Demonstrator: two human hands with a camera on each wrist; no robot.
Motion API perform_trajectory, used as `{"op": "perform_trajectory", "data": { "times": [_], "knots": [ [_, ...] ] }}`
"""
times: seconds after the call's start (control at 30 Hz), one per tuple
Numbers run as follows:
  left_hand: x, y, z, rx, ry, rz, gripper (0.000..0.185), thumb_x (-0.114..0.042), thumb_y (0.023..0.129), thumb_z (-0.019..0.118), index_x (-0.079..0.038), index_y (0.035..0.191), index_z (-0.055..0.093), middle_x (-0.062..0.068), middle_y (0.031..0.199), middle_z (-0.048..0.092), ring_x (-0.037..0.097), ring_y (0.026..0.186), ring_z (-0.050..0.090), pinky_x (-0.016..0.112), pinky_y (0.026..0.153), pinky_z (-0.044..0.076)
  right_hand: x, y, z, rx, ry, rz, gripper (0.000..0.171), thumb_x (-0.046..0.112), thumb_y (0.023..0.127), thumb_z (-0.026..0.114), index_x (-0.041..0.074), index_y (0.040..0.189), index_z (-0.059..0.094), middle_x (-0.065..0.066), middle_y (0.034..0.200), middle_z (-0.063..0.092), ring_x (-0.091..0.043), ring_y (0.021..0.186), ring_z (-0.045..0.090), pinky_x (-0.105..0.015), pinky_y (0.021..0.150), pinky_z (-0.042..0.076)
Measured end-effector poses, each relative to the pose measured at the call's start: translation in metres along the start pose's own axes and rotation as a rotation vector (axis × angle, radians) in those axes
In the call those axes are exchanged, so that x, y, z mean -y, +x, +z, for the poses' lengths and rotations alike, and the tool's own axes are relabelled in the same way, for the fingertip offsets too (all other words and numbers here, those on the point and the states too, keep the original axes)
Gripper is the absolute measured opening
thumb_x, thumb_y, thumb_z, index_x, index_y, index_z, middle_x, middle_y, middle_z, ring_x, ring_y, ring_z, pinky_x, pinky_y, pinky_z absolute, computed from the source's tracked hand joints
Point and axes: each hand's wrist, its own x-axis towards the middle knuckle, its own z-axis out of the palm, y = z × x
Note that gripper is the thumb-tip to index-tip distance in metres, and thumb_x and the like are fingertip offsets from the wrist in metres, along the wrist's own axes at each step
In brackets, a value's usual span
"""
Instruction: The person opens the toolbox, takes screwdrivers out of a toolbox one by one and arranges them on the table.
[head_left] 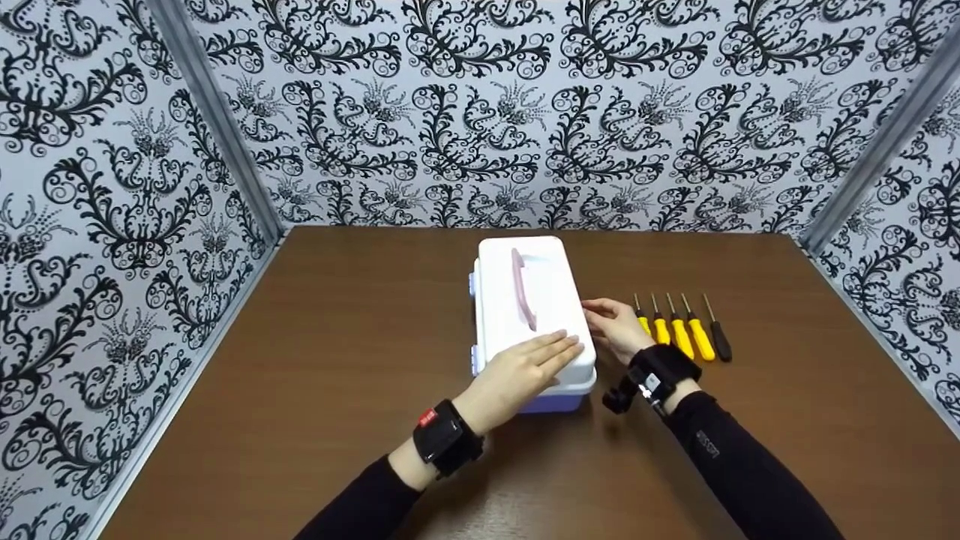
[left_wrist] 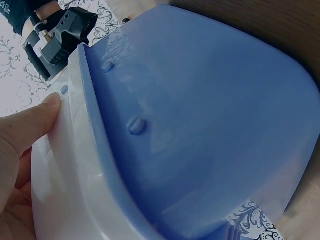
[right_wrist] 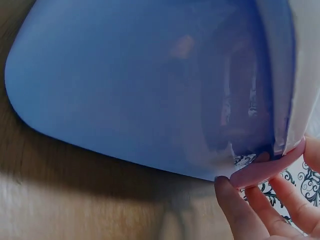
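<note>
A storage box with a white lid (head_left: 498, 300) and a blue base (left_wrist: 220, 110) stands on the table, its lid lowered over the base. A pink carrying handle (head_left: 523, 289) lies along the lid's top. My left hand (head_left: 521, 371) rests on the near end of the lid, fingers extended together, with the thumb against the lid's end wall in the left wrist view. At the box's right side is my right hand (head_left: 616, 327). In the right wrist view its thumb and fingers pinch a pink latch (right_wrist: 265, 170) at the seam between lid and base.
Several screwdrivers with yellow handles (head_left: 678, 336) and one with a black handle (head_left: 720, 341) lie in a row right of the box, close to my right wrist. Blue hinges (head_left: 474, 360) show on the box's left side. Patterned walls (head_left: 510, 135) enclose the brown table (head_left: 360, 322).
</note>
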Motion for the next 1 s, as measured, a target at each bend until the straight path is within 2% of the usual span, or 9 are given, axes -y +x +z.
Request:
{"op": "perform_trajectory", "data": {
  "times": [0.2, 0.27, 0.33, 0.43, 0.53, 0.6, 0.8, 0.9, 1.0],
  "knots": [
    [-0.001, 0.003, -0.003, 0.021, -0.008, -0.015, 0.053, -0.022, 0.092, 0.070, -0.009, 0.141, 0.055, 0.004, 0.142, 0.059, 0.018, 0.135, 0.052, 0.026, 0.113, 0.040, -0.001, 0.001, -0.004, 0.020, 0.033, 0.029, 0.041, 0.010, 0.103, 0.050, -0.012, 0.137, 0.041, 0.008, 0.090, 0.065, -0.002, 0.076, 0.067, -0.018, 0.071, 0.055],
    [-0.002, 0.003, -0.003, 0.011, -0.026, -0.047, 0.054, -0.021, 0.089, 0.074, -0.011, 0.139, 0.057, 0.005, 0.142, 0.059, 0.019, 0.135, 0.052, 0.028, 0.113, 0.040, -0.002, 0.002, -0.005, 0.034, 0.039, 0.038, 0.041, 0.010, 0.103, 0.049, -0.012, 0.137, 0.040, 0.007, 0.091, 0.064, -0.003, 0.077, 0.067, -0.019, 0.072, 0.055],
    [-0.001, 0.001, -0.004, -0.021, -0.044, -0.124, 0.062, -0.025, 0.083, 0.080, -0.011, 0.139, 0.056, 0.009, 0.143, 0.057, 0.022, 0.135, 0.051, 0.031, 0.113, 0.041, -0.002, 0.002, -0.005, 0.052, 0.044, 0.044, 0.042, 0.009, 0.103, 0.048, -0.012, 0.137, 0.039, 0.007, 0.093, 0.063, -0.004, 0.078, 0.067, -0.020, 0.073, 0.056],
    [0.003, -0.004, -0.006, -0.071, -0.072, -0.316, 0.094, -0.042, 0.070, 0.087, -0.003, 0.145, 0.046, 0.020, 0.152, 0.044, 0.031, 0.140, 0.044, 0.039, 0.116, 0.038, -0.001, 0.004, -0.004, 0.067, 0.044, 0.051, 0.043, 0.008, 0.102, 0.048, -0.013, 0.138, 0.037, 0.006, 0.094, 0.063, -0.005, 0.079, 0.066, -0.021, 0.075, 0.055],
    [0.009, -0.008, -0.008, -0.064, -0.100, -0.492, 0.128, -0.058, 0.060, 0.087, 0.007, 0.152, 0.026, 0.027, 0.159, 0.026, 0.036, 0.147, 0.031, 0.044, 0.120, 0.030, 0.000, 0.004, -0.002, 0.073, 0.038, 0.057, 0.046, 0.009, 0.101, 0.050, -0.014, 0.139, 0.037, 0.005, 0.094, 0.064, -0.006, 0.080, 0.066, -0.022, 0.076, 0.056],
    [0.014, -0.011, -0.009, -0.043, -0.150, -0.545, 0.136, -0.060, 0.058, 0.086, 0.010, 0.153, 0.018, 0.028, 0.161, 0.020, 0.037, 0.149, 0.024, 0.046, 0.121, 0.027, 0.002, 0.005, 0.000, 0.075, 0.040, 0.059, 0.047, 0.010, 0.101, 0.052, -0.015, 0.138, 0.038, 0.004, 0.094, 0.064, -0.007, 0.081, 0.067, -0.023, 0.076, 0.056],
    [0.023, -0.020, -0.010, -0.037, -0.336, -0.549, 0.129, -0.049, 0.065, 0.088, 0.012, 0.152, 0.016, 0.028, 0.160, 0.021, 0.036, 0.150, 0.024, 0.049, 0.122, 0.023, 0.004, 0.005, 0.009, 0.102, 0.056, 0.054, 0.050, 0.009, 0.101, 0.050, -0.018, 0.140, 0.035, 0.001, 0.097, 0.065, -0.009, 0.080, 0.067, -0.024, 0.075, 0.057],
    [0.024, -0.021, -0.009, -0.035, -0.353, -0.553, 0.127, -0.048, 0.066, 0.088, 0.011, 0.153, 0.016, 0.026, 0.160, 0.022, 0.035, 0.150, 0.025, 0.050, 0.122, 0.021, 0.002, 0.005, 0.013, 0.109, 0.069, 0.060, 0.050, 0.009, 0.102, 0.048, -0.018, 0.142, 0.033, 0.002, 0.096, 0.065, -0.008, 0.079, 0.066, -0.023, 0.075, 0.056],
    [0.024, -0.020, -0.010, -0.012, -0.329, -0.542, 0.127, -0.050, 0.066, 0.087, 0.010, 0.153, 0.017, 0.025, 0.161, 0.023, 0.034, 0.150, 0.026, 0.048, 0.123, 0.022, 0.001, 0.004, 0.013, 0.102, 0.042, 0.061, 0.049, 0.011, 0.103, 0.047, -0.016, 0.142, 0.033, -0.001, 0.101, 0.066, -0.007, 0.082, 0.066, -0.023, 0.077, 0.056]
  ]
}}
